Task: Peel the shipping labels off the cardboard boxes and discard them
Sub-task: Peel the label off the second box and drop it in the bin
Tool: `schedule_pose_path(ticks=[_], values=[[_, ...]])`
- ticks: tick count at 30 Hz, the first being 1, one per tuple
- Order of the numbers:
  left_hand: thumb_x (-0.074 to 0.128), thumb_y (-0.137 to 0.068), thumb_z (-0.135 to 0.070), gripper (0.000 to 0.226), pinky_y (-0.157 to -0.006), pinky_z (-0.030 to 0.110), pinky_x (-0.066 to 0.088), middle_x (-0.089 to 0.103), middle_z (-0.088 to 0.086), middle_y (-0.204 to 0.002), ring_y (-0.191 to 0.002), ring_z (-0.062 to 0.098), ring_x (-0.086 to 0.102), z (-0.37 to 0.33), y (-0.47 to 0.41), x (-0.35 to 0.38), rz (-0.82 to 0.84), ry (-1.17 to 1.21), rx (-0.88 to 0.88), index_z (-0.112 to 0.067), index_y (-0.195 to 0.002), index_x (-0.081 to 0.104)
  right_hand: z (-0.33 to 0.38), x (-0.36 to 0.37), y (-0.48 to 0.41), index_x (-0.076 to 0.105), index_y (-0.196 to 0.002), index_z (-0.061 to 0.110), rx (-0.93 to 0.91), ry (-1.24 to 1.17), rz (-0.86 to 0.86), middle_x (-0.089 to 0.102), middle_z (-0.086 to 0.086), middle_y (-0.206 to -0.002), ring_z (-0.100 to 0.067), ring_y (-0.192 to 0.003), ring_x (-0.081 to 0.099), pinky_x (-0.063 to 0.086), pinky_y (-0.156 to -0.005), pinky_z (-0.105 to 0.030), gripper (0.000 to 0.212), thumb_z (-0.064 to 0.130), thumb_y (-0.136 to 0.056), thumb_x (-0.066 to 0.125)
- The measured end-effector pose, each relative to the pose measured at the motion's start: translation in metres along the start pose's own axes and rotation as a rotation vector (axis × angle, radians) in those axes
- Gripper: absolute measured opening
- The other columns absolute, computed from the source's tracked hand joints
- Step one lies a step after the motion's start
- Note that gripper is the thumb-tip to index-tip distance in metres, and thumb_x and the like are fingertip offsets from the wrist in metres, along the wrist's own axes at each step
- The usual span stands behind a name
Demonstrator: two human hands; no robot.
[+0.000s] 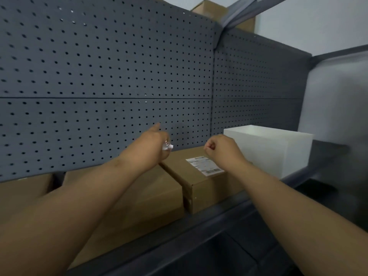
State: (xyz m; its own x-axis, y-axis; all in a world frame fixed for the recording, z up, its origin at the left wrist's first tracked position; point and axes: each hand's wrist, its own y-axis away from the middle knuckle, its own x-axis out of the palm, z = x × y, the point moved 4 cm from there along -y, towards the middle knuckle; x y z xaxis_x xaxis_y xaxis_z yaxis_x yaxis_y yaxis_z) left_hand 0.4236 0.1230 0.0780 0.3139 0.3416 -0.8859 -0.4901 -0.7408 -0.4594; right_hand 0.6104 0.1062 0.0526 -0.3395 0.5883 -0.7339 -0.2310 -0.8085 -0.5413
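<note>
Fingers [209, 145] curled, hidden, crumpled label [167, 146] in left hand [153, 144], print unreadable

Two bare forearms, no sleeves, no gloves, no watch or rings on hands [151, 144].

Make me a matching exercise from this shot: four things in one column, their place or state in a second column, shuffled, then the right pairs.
Things:
1. left hand
2. right hand
3. shipping label
4. white bin

Places or states:
A. stuck flat on top of a cardboard box
B. stands at the right end of the row of boxes
C. closed in a fist, nothing visible in it
D. clutching a crumpled label scrap

Pairs: 1-D, 2-C, 3-A, 4-B
</note>
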Motion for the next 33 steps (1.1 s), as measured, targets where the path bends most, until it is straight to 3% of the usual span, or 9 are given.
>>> schedule_pose_path(ticks=[5,11,15,21,25,26,27,28,33], values=[[0.059,-0.091,-0.020,0.030,-0.092,0.034,0.046,0.036,0.007,-0.109,-0.098,0.017,0.040,-0.073,-0.068,0.022,-0.099,0.006,0.081,-0.006,-0.117,0.064,-0.075,-0.032,-0.042,0.065,-0.078,0.009,-0.002,-0.061,-0.059,0.056,0.004,-0.081,-0.012,-0.078,0.051,0.038,-0.069,-0.023,0.016,0.010,-0.090,0.054],[0.052,-0.095,-0.029,0.037,-0.093,0.029,0.042,0.060,0.009,-0.132,-0.118,0.023,0.055,-0.162,-0.162,0.064,0.045,0.211,0.104,-0.012,-0.126,0.060,-0.177,-0.075,-0.097,0.068,-0.086,0.006,0.038,-0.067,-0.094,0.059,0.003,-0.077,-0.015,-0.074,0.053,0.039,-0.061,-0.022,0.018,0.012,-0.090,0.051],[0.045,-0.098,-0.030,0.033,-0.080,0.030,0.046,0.064,0.012,-0.121,-0.097,0.027,0.063,-0.206,-0.219,0.097,0.047,0.365,0.041,-0.009,-0.116,0.063,-0.233,-0.095,-0.127,0.068,-0.087,0.006,0.081,-0.049,-0.100,0.053,0.011,-0.065,-0.013,-0.070,0.052,0.040,-0.051,-0.019,0.018,0.012,-0.090,0.051],[0.036,-0.100,-0.018,0.027,-0.068,0.031,0.042,0.062,0.014,-0.093,-0.081,0.028,0.058,-0.247,-0.280,0.146,0.035,0.326,-0.058,-0.001,-0.103,0.057,-0.287,-0.098,-0.159,0.068,-0.094,-0.005,0.124,0.033,-0.053,0.070,-0.020,-0.093,-0.020,-0.073,0.052,0.054,-0.071,-0.038,0.024,0.010,-0.090,0.049],[0.033,-0.099,-0.041,0.047,-0.063,0.034,0.041,0.055,0.011,-0.068,-0.064,0.031,0.053,-0.270,-0.302,0.163,0.055,0.405,-0.054,-0.006,-0.071,0.048,-0.310,-0.091,-0.176,0.063,-0.080,-0.004,0.137,0.060,0.008,0.067,-0.016,-0.084,-0.021,-0.072,0.051,0.047,-0.064,-0.033,0.025,0.014,-0.092,0.050],[0.033,-0.096,-0.048,0.052,-0.069,0.037,0.043,0.057,0.014,-0.070,-0.068,0.015,0.033,-0.275,-0.306,0.167,0.080,0.431,-0.059,-0.006,-0.070,0.048,-0.316,-0.089,-0.180,0.057,-0.070,0.002,0.148,0.062,0.028,0.061,-0.011,-0.074,-0.021,-0.071,0.050,0.043,-0.060,-0.029,0.027,0.016,-0.092,0.051],[0.031,-0.094,-0.053,0.055,-0.082,0.042,0.043,0.050,0.029,-0.106,-0.109,0.033,0.055,-0.280,-0.310,0.170,0.112,0.439,-0.073,-0.005,-0.075,0.050,-0.322,-0.088,-0.182,0.050,-0.063,0.008,0.161,0.061,0.048,0.055,-0.005,-0.068,-0.021,-0.070,0.049,0.039,-0.056,-0.028,0.031,0.017,-0.092,0.051],[0.028,-0.093,-0.054,0.052,-0.091,0.045,0.037,0.035,-0.008,-0.081,-0.084,0.033,0.057,-0.283,-0.313,0.173,0.153,0.442,-0.088,-0.009,-0.075,0.047,-0.327,-0.087,-0.185,0.045,-0.061,0.012,0.174,0.057,0.066,0.052,-0.003,-0.067,-0.021,-0.069,0.048,0.037,-0.056,-0.027,0.033,0.018,-0.093,0.052],[0.022,-0.098,-0.026,0.039,-0.076,0.031,0.032,0.055,0.010,-0.092,-0.088,0.024,0.047,-0.286,-0.330,0.189,0.382,0.567,-0.122,-0.006,-0.094,0.054,-0.350,-0.088,-0.194,0.047,-0.070,0.010,0.230,0.051,0.130,0.052,-0.009,-0.076,-0.021,-0.070,0.048,0.040,-0.064,-0.028,0.026,0.021,-0.092,0.054]])
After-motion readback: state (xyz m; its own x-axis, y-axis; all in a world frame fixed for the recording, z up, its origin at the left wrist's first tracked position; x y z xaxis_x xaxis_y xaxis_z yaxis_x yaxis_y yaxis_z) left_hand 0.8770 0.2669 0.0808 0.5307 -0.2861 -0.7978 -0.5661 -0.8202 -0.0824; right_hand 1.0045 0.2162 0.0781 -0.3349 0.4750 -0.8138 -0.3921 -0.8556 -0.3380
